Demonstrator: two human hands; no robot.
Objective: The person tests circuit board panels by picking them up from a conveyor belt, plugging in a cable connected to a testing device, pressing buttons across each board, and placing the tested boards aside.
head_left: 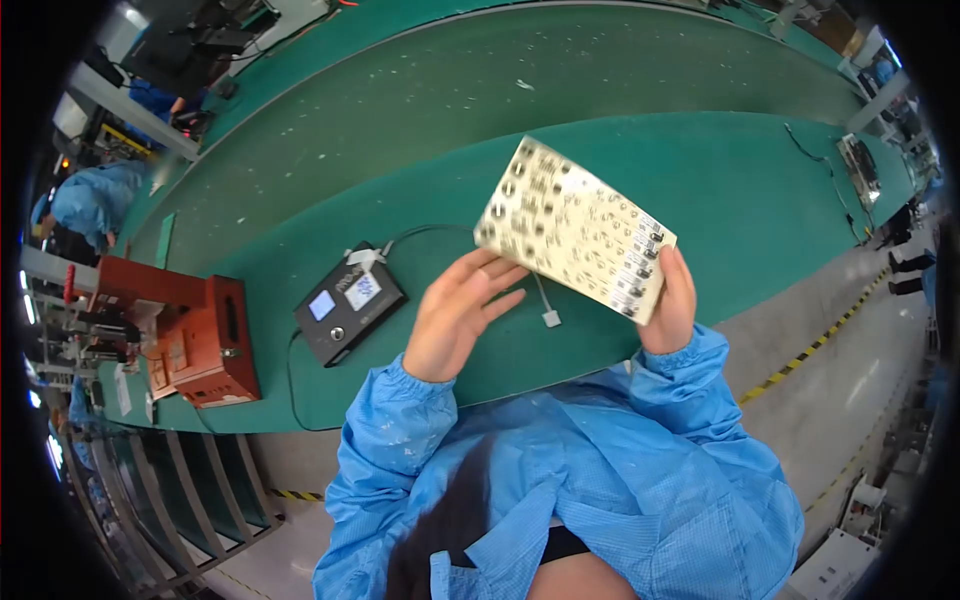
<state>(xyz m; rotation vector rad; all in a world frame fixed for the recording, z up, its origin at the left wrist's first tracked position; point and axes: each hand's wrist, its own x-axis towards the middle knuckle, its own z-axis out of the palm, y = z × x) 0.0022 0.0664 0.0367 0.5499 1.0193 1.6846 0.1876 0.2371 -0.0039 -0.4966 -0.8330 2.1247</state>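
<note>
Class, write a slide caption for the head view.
Right hand holding a pale board over a green bench, left hand open near its edge.

A worker's bare right hand (pixel 674 300) closes in a grip, part of it hidden from view, while the left hand (pixel 460 310), well to the left of that grip, is half open, fingers (pixel 504 304) parted. The left arm (pixel 392 430) and right arm (pixel 698 385), both blue-sleeved, extend up from below the grip.

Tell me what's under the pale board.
A white connector and some cable stick out from under the pale board, over the green tabletop; anything farther beneath is covered.
</note>
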